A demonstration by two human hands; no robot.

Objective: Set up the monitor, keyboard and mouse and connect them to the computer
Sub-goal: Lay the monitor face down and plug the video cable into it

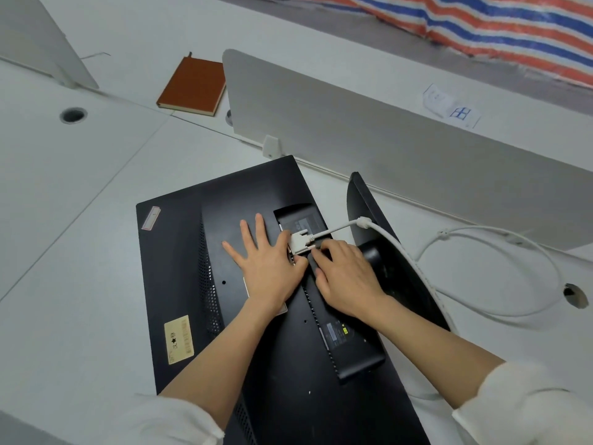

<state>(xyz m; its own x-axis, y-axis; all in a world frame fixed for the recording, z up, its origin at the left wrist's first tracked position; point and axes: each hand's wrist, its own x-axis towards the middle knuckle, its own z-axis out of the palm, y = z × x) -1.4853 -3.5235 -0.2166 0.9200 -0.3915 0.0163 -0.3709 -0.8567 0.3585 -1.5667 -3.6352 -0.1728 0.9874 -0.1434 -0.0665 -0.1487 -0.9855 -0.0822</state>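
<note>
Pressing flat, left hand (263, 255) steadies monitor (179, 268); right hand (346, 277) pinches connector (300, 240).

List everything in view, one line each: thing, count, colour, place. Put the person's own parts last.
monitor: one, black, face down on the desk, back upward.
monitor stand base: one, black, at the monitor's right edge.
video connector: one, white, at the monitor's port recess.
cable: one, white, loops right across the desk toward a grommet hole.
notebook: one, brown, on the far desk.
divider panel: one, grey, upright behind the monitor.
desk: white, under everything.
tarp: one, red, white and blue stripes, top right.
left hand: flat on the monitor's back.
right hand: fingers curled at the connector.
</note>
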